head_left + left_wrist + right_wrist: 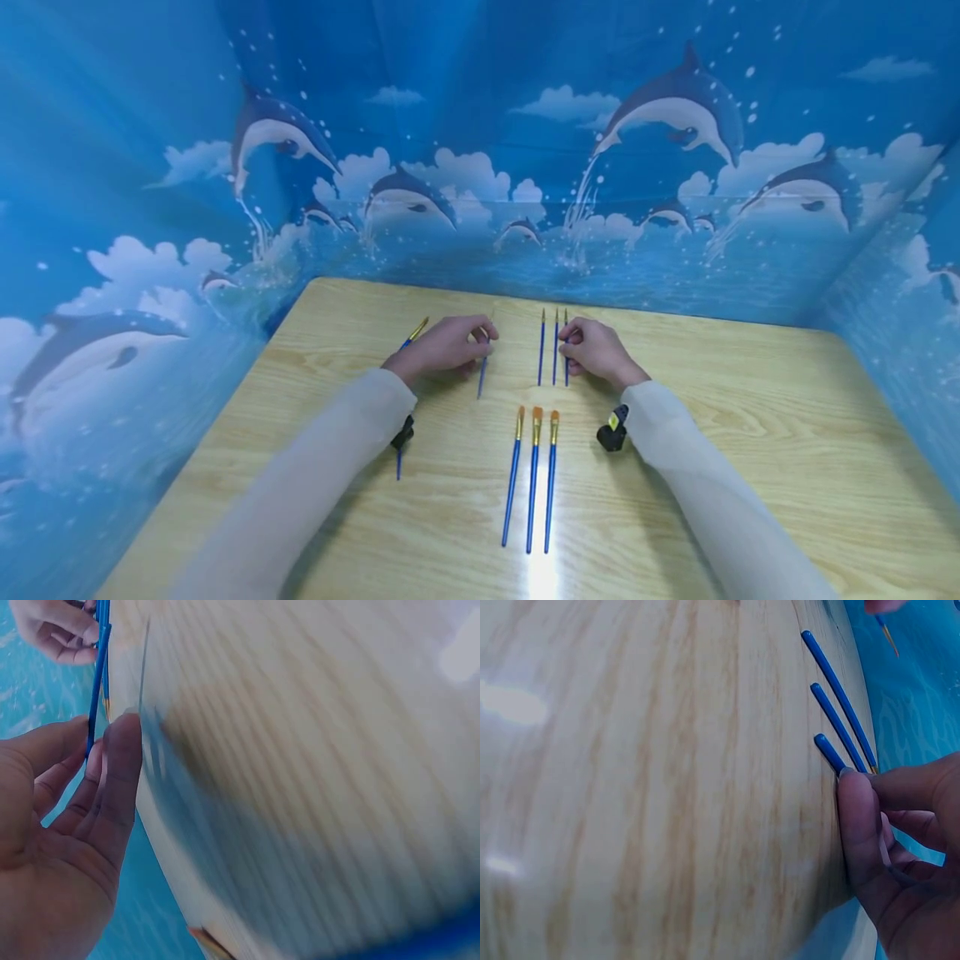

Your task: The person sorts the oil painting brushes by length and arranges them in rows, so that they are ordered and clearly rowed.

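Observation:
My left hand (453,343) pinches a thin blue paintbrush (483,375) between thumb and fingers; in the left wrist view its blue handle (97,690) angles up past the fingertips, over the tabletop. To the right, my right hand (597,354) pinches the rightmost fine-tipped paintbrush (567,377) of a row of three. The right wrist view shows that brush's handle end (827,751) sticking out from thumb and finger, low at the table. Beside it lie the middle fine brush (555,358) and the left fine brush (541,354), tips pointing away from me.
Nearer me, three blue brushes with wider orange bristles (535,475) lie side by side on the wooden table (750,467). Under my left forearm another brush (415,332) is partly hidden. A dolphin-print curtain (480,125) surrounds the table's back and sides.

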Tool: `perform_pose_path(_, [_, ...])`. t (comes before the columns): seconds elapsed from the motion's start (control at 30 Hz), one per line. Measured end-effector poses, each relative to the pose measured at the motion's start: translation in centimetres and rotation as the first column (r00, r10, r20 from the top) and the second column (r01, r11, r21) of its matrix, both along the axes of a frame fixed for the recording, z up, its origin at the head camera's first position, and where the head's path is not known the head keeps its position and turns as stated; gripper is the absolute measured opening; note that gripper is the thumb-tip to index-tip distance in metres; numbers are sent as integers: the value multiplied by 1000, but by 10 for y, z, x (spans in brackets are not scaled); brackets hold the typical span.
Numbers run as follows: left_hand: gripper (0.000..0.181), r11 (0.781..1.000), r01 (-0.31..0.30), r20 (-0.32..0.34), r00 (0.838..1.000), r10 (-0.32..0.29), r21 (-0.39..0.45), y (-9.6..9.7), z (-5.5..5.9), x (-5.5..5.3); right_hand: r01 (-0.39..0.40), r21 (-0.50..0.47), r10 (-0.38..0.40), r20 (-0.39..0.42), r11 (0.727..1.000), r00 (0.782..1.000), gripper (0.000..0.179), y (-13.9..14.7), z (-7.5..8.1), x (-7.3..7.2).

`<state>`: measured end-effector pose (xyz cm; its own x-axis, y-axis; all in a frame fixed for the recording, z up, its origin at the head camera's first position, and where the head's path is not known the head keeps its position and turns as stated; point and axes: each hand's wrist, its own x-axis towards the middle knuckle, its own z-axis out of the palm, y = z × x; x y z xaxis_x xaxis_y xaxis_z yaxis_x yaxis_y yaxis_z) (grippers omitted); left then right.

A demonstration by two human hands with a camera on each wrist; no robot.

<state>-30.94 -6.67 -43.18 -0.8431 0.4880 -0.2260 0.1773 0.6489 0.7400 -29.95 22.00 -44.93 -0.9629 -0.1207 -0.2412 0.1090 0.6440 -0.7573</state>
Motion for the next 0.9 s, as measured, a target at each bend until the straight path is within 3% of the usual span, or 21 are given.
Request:
perform_pose_path(0.33, [23,998,20,-68,997,-24,-61,44,-3,-13,7,-15,-7,2,1000,1000,20,4,0,-2])
perform_pose_path(0.53, [25,990,54,-119,990,-69,-127,59,-6,-17,6,-13,-6,4,1000,1000,20,3,1,-2])
perform_pose_path(0.9, [33,957,42,-212,971,-107,-288,79,-11,-19,11,-22,-10,9,1000,1000,20,0,1,-1])
